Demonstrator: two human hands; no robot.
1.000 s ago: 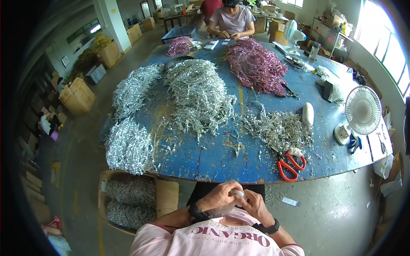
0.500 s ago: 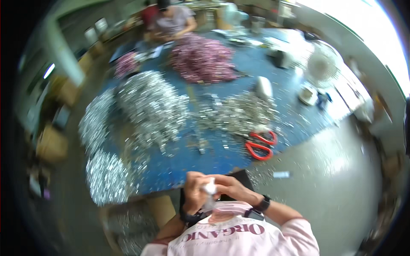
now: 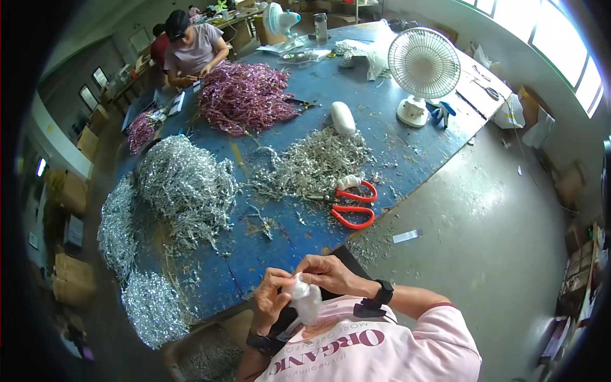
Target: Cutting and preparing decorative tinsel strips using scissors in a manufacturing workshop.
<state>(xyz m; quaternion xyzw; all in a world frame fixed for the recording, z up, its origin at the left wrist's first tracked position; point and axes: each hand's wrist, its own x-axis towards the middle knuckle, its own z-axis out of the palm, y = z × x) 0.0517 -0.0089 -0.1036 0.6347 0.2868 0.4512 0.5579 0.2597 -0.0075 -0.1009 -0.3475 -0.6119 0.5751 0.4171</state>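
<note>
Left hand: the left hand [image 3: 270, 299] is curled tight on one side of a small white piece [image 3: 300, 294], close to the chest.
Right hand: the right hand [image 3: 331, 274] pinches the top of the same white piece, its fingers together.
White piece: held between both hands, just off the edge of the blue tabletop [image 3: 388, 143].
Near: red scissors [image 3: 352, 205] lie beside a pile of silver scraps [image 3: 312, 162].
Farther: silver tinsel heap [image 3: 184, 184], purple tinsel heap [image 3: 245, 95], white fan [image 3: 423, 67].
Far end: another person [image 3: 191, 48] works there.
</note>
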